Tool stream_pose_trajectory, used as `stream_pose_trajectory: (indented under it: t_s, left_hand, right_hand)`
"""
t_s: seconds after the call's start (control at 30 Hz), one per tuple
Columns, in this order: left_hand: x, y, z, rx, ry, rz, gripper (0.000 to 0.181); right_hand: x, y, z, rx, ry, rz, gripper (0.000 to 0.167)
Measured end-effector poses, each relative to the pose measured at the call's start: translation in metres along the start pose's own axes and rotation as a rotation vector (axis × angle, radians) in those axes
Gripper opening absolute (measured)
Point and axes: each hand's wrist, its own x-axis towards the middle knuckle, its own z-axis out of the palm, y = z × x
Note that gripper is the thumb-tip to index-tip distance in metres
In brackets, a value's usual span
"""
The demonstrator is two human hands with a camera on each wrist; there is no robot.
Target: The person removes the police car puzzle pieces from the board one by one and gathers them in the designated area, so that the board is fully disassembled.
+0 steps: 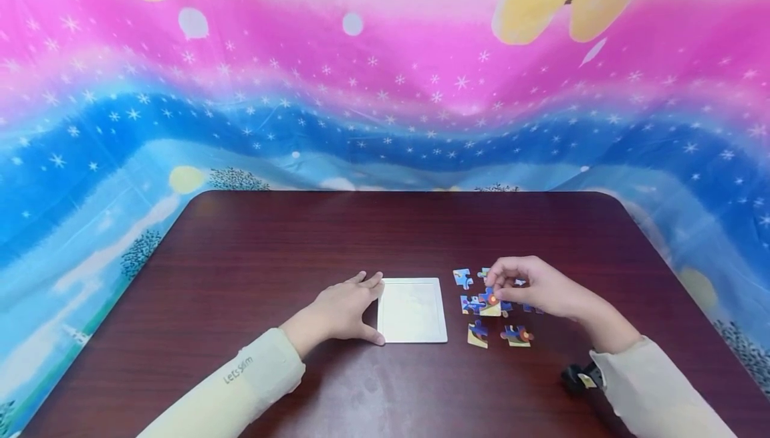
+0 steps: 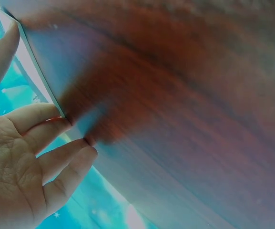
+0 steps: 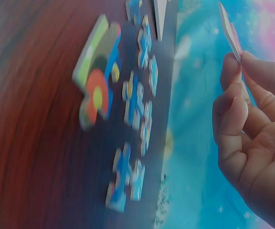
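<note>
A white square puzzle tray with a raised rim lies on the table. My left hand touches its left edge, fingers near the far corner and thumb at the near corner. In the left wrist view the spread fingertips rest along that edge. Over the loose pieces to the right, my right hand pinches a jigsaw piece between thumb and fingers. Seen from the right wrist, the held jigsaw piece is edge-on, above the table. The right hand hides some pieces behind it.
Several loose jigsaw pieces lie right of the tray, among them a blue one, a yellow-edged one and one with an orange wheel. The dark wood table meets a patterned cloth at the back.
</note>
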Motion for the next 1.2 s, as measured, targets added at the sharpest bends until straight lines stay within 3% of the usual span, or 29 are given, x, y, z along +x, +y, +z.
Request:
stream_pose_trajectory:
  t_s: [0.4, 0.7, 0.93, 1.2]
  left_hand:
    - [0.003, 0.002, 0.000, 0.009, -0.008, 0.001, 0.098]
    - [0.006, 0.003, 0.002, 0.018, -0.017, 0.003, 0.098]
    - [0.002, 0.001, 0.002, 0.003, -0.015, -0.007, 0.098]
    - [0.001, -0.002, 0.002, 0.002, -0.014, -0.016, 0.099]
  right_hand:
    - [-0.027, 0.016, -0.018, 0.047, 0.069, -0.026, 0.011]
    - [-0.048, 0.035, -0.025, 0.022, 0.132, 0.009, 0.012]
    - [-0.058, 0.043, -0.030, 0.016, 0.070, 0.080, 0.010]
    - [-0.063, 0.054, -0.034, 0.078, -0.042, 0.021, 0.012]
